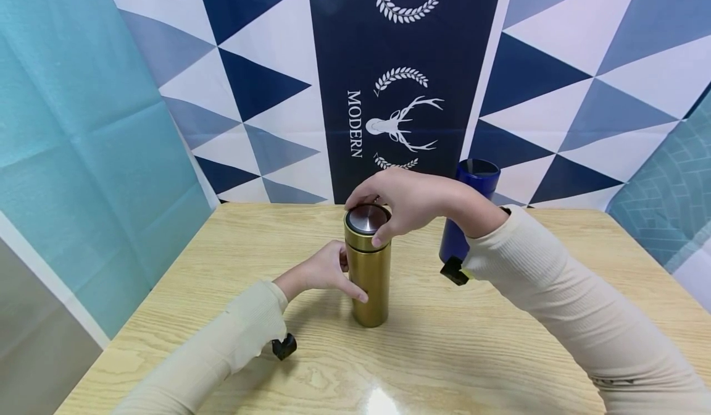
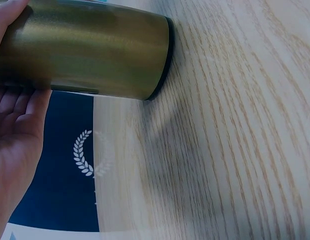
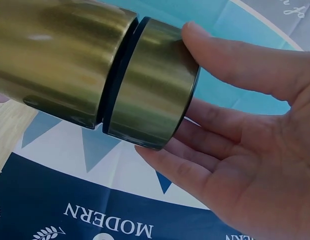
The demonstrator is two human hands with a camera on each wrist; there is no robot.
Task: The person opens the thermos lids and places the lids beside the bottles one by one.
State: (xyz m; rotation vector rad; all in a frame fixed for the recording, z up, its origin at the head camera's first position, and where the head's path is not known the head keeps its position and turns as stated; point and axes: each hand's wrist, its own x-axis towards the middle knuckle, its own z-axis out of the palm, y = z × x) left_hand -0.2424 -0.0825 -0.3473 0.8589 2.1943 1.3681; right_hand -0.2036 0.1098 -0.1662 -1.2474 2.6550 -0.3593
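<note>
A gold thermos bottle stands upright on the wooden table, its black base rim at the tabletop in the left wrist view. My left hand grips the bottle's body around the middle, thumb across the near side and fingers behind it. From above, my right hand holds the gold lid, which has a shiny metal disc on top. Thumb and fingers sit on opposite sides of the lid. A dark band shows between lid and body in the right wrist view.
Behind the right forearm stands a blue cylinder with a dark top, partly hidden by that arm. A patterned cloth with triangles and a deer print hangs along the table's back edge. A teal cloth hangs at the left.
</note>
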